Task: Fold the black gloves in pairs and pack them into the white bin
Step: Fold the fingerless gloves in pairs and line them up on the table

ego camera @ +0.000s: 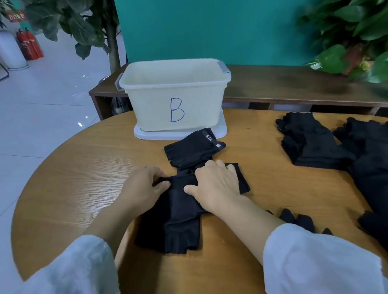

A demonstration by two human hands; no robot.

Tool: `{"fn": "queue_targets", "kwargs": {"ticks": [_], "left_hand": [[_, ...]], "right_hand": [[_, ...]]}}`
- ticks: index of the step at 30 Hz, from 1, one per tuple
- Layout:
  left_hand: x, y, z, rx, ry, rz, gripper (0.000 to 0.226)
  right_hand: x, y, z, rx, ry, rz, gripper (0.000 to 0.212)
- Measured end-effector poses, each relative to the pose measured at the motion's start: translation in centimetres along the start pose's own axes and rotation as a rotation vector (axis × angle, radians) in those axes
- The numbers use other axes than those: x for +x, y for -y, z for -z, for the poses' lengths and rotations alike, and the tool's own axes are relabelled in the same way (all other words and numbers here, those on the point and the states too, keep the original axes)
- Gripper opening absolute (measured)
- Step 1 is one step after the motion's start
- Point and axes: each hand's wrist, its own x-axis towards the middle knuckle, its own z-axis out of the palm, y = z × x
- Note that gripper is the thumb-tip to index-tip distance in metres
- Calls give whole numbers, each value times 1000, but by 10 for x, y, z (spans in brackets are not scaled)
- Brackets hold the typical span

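A stacked pair of black fingerless gloves (180,224) lies in the middle of the round wooden table (69,176). My left hand (142,190) pinches the cuff edge of the top glove between thumb and fingers. My right hand (217,183) lies flat on the same pair, fingers straight, pressing it down. Another black glove pair (193,148) lies just beyond my hands. Behind it stands the white bin (176,92), marked with a blue B, on its lid (145,134). I cannot see inside the bin.
A pile of loose black gloves (384,172) covers the table's right side, with a smaller stack (309,142) behind it. More glove fingers (299,219) poke out by my right sleeve. A low wooden shelf (290,83) and leafy plants (363,21) stand behind the table.
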Motion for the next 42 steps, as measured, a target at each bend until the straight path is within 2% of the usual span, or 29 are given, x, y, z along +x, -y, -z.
{"fn": "queue_targets", "kwargs": {"ticks": [4, 7, 9, 14, 18, 19, 22, 24, 27, 29, 33, 37, 42], "left_hand": [[-13, -8, 5, -200, -33, 15, 8], [-23, -15, 10, -283, -57, -10, 10], [-29, -20, 14, -355, -72, -5, 7], [-44, -37, 35, -540, -48, -26, 3], [-60, -67, 52, -551, -54, -80, 1], [-65, -75, 56, -551, -56, -91, 1], [-75, -96, 64, -556, -64, -135, 8], [-80, -113, 69, -593, -77, -144, 13], [-85, -138, 76, -652, 7, -141, 22], [-88, -152, 78, -643, 74, -147, 20], [-89, -181, 74, -645, 64, -167, 16], [-92, -210, 63, -637, 82, -198, 16], [-91, -231, 45, -641, 129, -222, 10]], "right_hand": [[-6, 2, 0, -10, -91, 44, 31], [-12, 3, 2, 70, -143, 47, 31], [-15, 2, 7, 244, -139, -2, 31], [-24, -4, 25, 894, -28, -127, 23], [-39, -13, 46, 1154, 7, -91, 11], [-43, -16, 52, 1169, 21, -79, 8], [-60, -28, 74, 1196, 49, -55, 20], [-68, -38, 89, 1228, 35, -17, 16], [-82, -55, 112, 1260, 4, 22, 15], [-90, -68, 126, 1235, -19, 48, 14], [-104, -94, 147, 1233, -54, 86, 12], [-115, -118, 158, 1219, -58, 67, 16], [-125, -146, 162, 1198, -102, 47, 11]]}}
